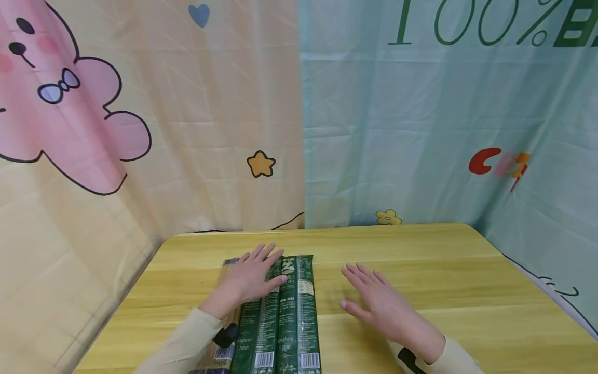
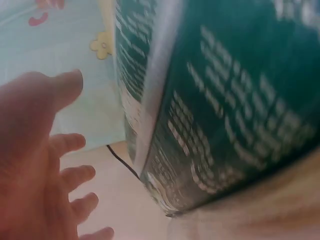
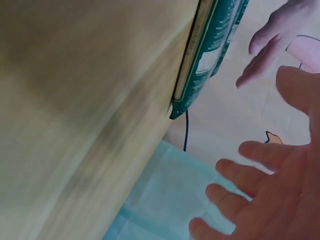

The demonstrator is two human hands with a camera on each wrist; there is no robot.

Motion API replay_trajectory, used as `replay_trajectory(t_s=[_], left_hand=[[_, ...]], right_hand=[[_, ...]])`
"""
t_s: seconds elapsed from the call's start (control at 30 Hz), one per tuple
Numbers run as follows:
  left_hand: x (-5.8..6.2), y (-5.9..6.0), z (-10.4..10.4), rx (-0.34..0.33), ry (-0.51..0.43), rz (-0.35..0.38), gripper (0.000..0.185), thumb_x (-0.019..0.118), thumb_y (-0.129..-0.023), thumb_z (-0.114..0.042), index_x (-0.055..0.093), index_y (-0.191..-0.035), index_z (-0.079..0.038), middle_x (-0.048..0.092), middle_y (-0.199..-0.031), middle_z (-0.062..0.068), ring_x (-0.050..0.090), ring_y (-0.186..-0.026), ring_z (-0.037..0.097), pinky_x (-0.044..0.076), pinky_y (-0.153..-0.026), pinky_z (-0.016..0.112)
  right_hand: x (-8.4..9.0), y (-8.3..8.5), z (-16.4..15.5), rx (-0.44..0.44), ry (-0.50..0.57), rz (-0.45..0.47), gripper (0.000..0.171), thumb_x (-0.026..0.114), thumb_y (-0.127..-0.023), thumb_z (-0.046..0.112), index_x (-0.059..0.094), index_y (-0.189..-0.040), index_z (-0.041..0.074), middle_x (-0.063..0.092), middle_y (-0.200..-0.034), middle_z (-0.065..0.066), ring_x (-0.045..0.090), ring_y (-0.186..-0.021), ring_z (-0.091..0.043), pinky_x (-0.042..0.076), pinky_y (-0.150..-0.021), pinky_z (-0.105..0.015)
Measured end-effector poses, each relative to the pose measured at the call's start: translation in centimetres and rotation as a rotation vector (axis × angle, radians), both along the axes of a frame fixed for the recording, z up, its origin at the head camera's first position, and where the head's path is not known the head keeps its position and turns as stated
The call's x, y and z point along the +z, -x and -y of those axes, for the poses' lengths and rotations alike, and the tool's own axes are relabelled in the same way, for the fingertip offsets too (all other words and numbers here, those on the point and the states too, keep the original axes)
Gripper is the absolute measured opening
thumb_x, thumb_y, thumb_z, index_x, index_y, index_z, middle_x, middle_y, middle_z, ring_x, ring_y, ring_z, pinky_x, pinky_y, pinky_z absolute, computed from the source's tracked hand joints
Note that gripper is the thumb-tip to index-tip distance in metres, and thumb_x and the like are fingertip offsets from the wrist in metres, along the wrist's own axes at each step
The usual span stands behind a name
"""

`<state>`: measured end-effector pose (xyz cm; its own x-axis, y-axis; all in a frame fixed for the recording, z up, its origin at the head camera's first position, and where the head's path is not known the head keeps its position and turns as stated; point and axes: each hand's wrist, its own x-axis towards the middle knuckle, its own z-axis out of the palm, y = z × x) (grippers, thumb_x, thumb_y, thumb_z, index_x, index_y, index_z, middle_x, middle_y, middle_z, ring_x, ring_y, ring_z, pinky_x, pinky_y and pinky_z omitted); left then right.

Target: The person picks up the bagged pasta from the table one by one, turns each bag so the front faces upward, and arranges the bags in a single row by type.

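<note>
Two long green packs of spaghetti (image 1: 297,317) lie side by side on the table, their printed labels and barcodes facing up. To their left lies a third, brownish pack (image 1: 224,353), partly covered by my left forearm. My left hand (image 1: 249,278) is spread over the upper part of the packs; the right wrist view shows a gap between this hand (image 3: 280,37) and the green pack (image 3: 207,60). To the right of the packs, my right hand (image 1: 380,306) hovers over the table with fingers extended and nothing held. The left wrist view is blurred at the green pack (image 2: 225,110).
The yellow wood-grain table (image 1: 420,254) extends to both sides of the packs. Printed curtains (image 1: 233,104) hang behind its far edge and along both sides. A black band with a device (image 1: 226,335) sits on the left wrist, another (image 1: 411,359) on the right.
</note>
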<state>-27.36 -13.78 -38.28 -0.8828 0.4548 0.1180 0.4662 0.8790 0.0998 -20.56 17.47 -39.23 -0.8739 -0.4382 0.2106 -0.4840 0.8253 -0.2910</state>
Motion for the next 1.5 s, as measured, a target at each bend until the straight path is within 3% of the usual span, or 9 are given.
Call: replay_trajectory(t_s=[0.23, 0.5, 0.73, 1.0, 1.13, 1.27, 1.4, 1.5], left_hand=[[0.3, 2.3, 0.3, -0.111, -0.069, 0.051, 0.071, 0.053, -0.096, -0.056, 0.035, -0.154, -0.021, 0.023, -0.161, 0.004, 0.016, -0.147, 0.029, 0.021, -0.113, 0.056], [0.5, 4.2, 0.0, -0.206, -0.143, 0.157, 0.068, 0.06, -0.095, -0.052, 0.035, -0.154, -0.028, 0.021, -0.161, -0.003, 0.016, -0.147, 0.024, 0.027, -0.111, 0.053], [-0.3, 5.8, -0.7, -0.272, -0.193, 0.24, 0.067, 0.061, -0.094, -0.051, 0.035, -0.153, -0.03, 0.024, -0.16, -0.003, 0.023, -0.145, 0.023, 0.03, -0.11, 0.05], [-0.9, 8.1, -1.7, -0.283, -0.268, 0.316, 0.066, 0.065, -0.094, -0.045, 0.04, -0.151, -0.024, 0.038, -0.153, -0.002, 0.039, -0.138, 0.025, 0.037, -0.106, 0.046], [-1.3, 8.8, -2.0, -0.289, -0.311, 0.376, 0.067, 0.067, -0.093, -0.041, 0.042, -0.15, -0.018, 0.042, -0.151, 0.0, 0.04, -0.136, 0.029, 0.037, -0.105, 0.048], [-1.5, 9.4, -2.3, -0.309, -0.34, 0.429, 0.067, 0.068, -0.093, -0.038, 0.042, -0.149, -0.012, 0.046, -0.147, 0.005, 0.043, -0.135, 0.027, 0.038, -0.105, 0.048], [-1.5, 9.9, -2.7, -0.324, -0.341, 0.453, 0.066, 0.069, -0.094, -0.036, 0.043, -0.148, -0.009, 0.051, -0.143, 0.01, 0.047, -0.131, 0.024, 0.04, -0.104, 0.045], [-1.4, 10.2, -2.9, -0.321, -0.353, 0.459, 0.063, 0.069, -0.094, -0.034, 0.046, -0.146, -0.009, 0.055, -0.139, 0.009, 0.05, -0.129, 0.023, 0.041, -0.103, 0.043]], right_hand=[[-0.5, -0.7, 0.2, 0.124, 0.182, 0.218, 0.068, 0.052, -0.094, 0.06, 0.035, -0.153, 0.031, 0.034, -0.156, 0.006, 0.032, -0.142, -0.024, 0.033, -0.108, -0.055], [-1.1, -1.9, 0.8, 0.211, 0.268, 0.381, 0.062, 0.057, -0.096, 0.051, 0.035, -0.151, 0.037, 0.039, -0.152, 0.009, 0.041, -0.136, -0.023, 0.035, -0.104, -0.058], [-1.8, -3.1, 1.0, 0.272, 0.343, 0.537, 0.059, 0.057, -0.098, 0.045, 0.038, -0.152, 0.029, 0.041, -0.151, 0.007, 0.04, -0.136, -0.021, 0.037, -0.106, -0.05], [-2.3, -3.9, 1.7, 0.292, 0.459, 0.726, 0.053, 0.059, -0.099, 0.036, 0.044, -0.149, 0.029, 0.044, -0.148, 0.009, 0.043, -0.131, -0.016, 0.041, -0.103, -0.04], [-2.5, -4.2, 2.1, 0.289, 0.496, 0.786, 0.051, 0.061, -0.098, 0.034, 0.047, -0.147, 0.028, 0.046, -0.146, 0.007, 0.046, -0.127, -0.014, 0.042, -0.102, -0.044], [-2.9, -4.4, 2.2, 0.306, 0.573, 0.854, 0.048, 0.061, -0.099, 0.029, 0.049, -0.145, 0.023, 0.048, -0.145, 0.002, 0.048, -0.126, -0.017, 0.042, -0.102, -0.045], [-3.1, -4.6, 2.4, 0.318, 0.668, 0.905, 0.047, 0.059, -0.1, 0.025, 0.048, -0.145, 0.016, 0.048, -0.144, -0.004, 0.049, -0.127, -0.022, 0.043, -0.102, -0.039], [-3.3, -4.8, 2.6, 0.311, 0.742, 0.928, 0.048, 0.061, -0.1, 0.021, 0.047, -0.145, 0.013, 0.048, -0.144, -0.009, 0.049, -0.128, -0.028, 0.043, -0.102, -0.041]])
